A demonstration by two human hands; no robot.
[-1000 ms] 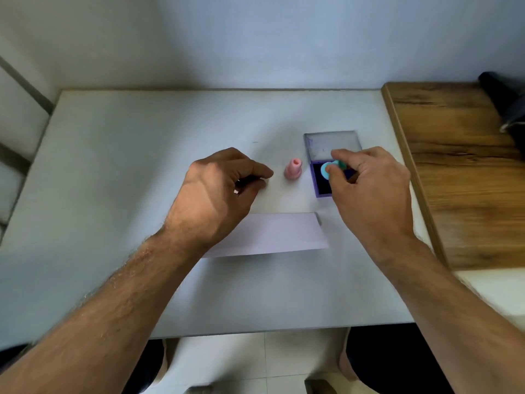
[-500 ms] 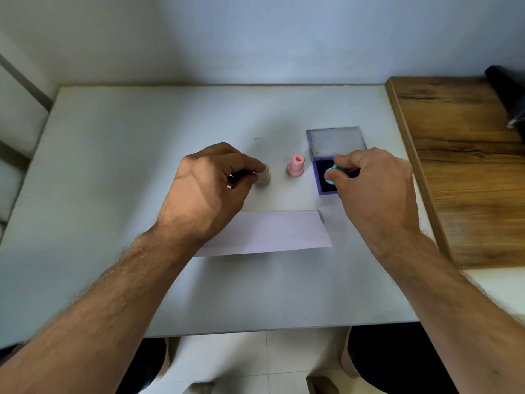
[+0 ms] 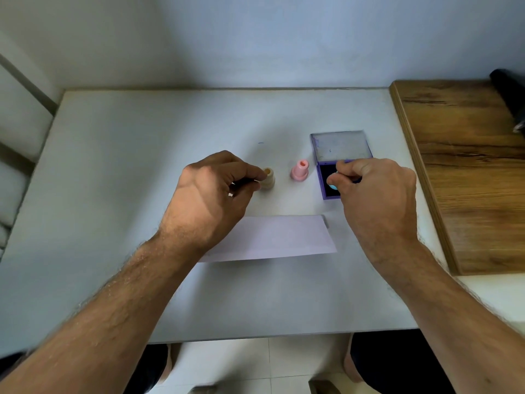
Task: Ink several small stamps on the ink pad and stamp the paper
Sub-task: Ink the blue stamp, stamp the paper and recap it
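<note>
The right hand point(image 3: 375, 200) has its fingers curled tight & pinches a blue stamp point(image 3: 333, 188), w/ the stamp's round end down on the dark ink pad point(image 3: 326, 174). Only a bit of the blue stamp shows under the thumb & fingers. The pad sits in a purple case w/ its clear lid point(image 3: 341, 146) flipped open & lying flat behind it. The left hand point(image 3: 210, 200) has fingers curled too, w/ the fingertips at a tan stamp point(image 3: 268, 177) that stands up on the table point(image 3: 113, 166). It looks like a pinch at the stamp's left side, but can't tell for sure how tight the hold is. There is something dark under the left fingers; can't tell what. A pink stamp point(image 3: 299, 170) stands by itself btwn the tan stamp & the ink pad, touching neither. The paper point(image 3: 278, 237) lies flat on the table, nearer to the person than the stamps, & the left wrist covers its left end. No marks show on the part of the paper in view. A brown wood board point(image 3: 468, 166) lies at the right side of the table, & a dark thing point(image 3: 508, 92) sits at its far corner.
</note>
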